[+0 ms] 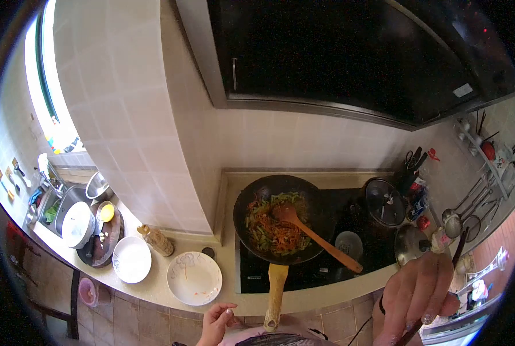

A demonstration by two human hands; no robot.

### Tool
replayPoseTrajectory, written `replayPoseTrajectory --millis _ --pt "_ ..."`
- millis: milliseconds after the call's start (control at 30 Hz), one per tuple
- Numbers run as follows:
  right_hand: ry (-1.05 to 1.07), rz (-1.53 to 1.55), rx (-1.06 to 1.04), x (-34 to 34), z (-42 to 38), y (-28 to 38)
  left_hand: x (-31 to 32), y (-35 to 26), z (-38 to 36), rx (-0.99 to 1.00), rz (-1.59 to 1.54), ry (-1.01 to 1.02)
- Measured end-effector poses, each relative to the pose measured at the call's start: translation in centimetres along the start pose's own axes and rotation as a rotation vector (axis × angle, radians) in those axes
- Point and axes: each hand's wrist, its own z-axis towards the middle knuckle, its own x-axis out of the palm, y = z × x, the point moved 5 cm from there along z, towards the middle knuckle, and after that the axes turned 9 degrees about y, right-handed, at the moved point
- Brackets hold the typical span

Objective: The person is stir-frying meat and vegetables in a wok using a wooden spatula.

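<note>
My right hand (421, 288), raised close to the camera at the lower right, has its fingers closed round dark chopsticks (459, 245). My left hand (218, 323) is low in the middle, fingers loosely bent and apart, holding nothing. It is between the patterned white plate (194, 271) and the pale handle (277, 294) of a black wok (315, 245), touching neither. Shredded orange and green vegetables (269, 228) fill part of the wok. A wooden spatula (321, 239) rests with its blade in the food and its handle out over the rim to the right.
The wok stands on a black cooktop (263, 282); a lidded pot (384, 202) is behind right. A clear bowl (348, 245) sits beneath the spatula handle. Left are a white bowl (131, 259), a cutting board (114, 230) with a knife, and the sink (73, 199). Ladles (453, 225) hang right.
</note>
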Motion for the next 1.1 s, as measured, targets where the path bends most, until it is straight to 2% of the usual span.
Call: replayPoseTrajectory --millis 67,167,367,500,533,567,700,800,933,1033,1100 --pt "-0.031 -0.01 -0.02 -0.1 -0.5 0.1 0.2 -0.2 0.0 -0.031 -0.012 0.005" --pt "0.087 0.066 0.083 -1.0 -0.5 -0.1 0.2 0.0 0.1 -0.059 -0.019 0.002" --pt "0.075 0.066 0.1 -2.0 -1.2 -0.5 0.5 0.0 0.1 -0.085 -0.035 0.001" --pt "-0.234 -0.277 0.216 -4.1 -3.8 -1.3 0.6 0.2 0.0 -0.067 -0.023 0.009" --pt "-0.309 -0.452 0.261 -5.4 -4.5 -1.9 0.2 0.8 0.0 -0.099 -0.019 -0.003" --pt "-0.452 -0.608 0.428 -6.6 -5.2 -2.7 -0.4 1.7 0.0 -0.129 -0.016 -0.014" --pt "-0.592 -0.592 0.789 -15.8 -8.8 -8.4 -0.6 2.5 -0.2 -0.14 -0.097 -0.022" --pt "-0.613 -0.638 0.983 -20.5 -12.0 -12.1 0.4 0.3 -0.5 -0.067 0.016 -0.044" --pt "-0.406 -0.877 1.185 -22.4 -14.1 -16.0 -0.7 1.3 -0.9 -0.046 0.009 -0.066" --pt "-0.111 -1.063 1.189 -22.5 -14.8 -18.4 -1.8 2.6 -1.3 -0.06 -0.069 -0.112" --pt "-0.09 -1.089 1.154 -22.3 -14.8 -19.0 -2.0 2.5 -1.5 -0.048 -0.093 -0.124"
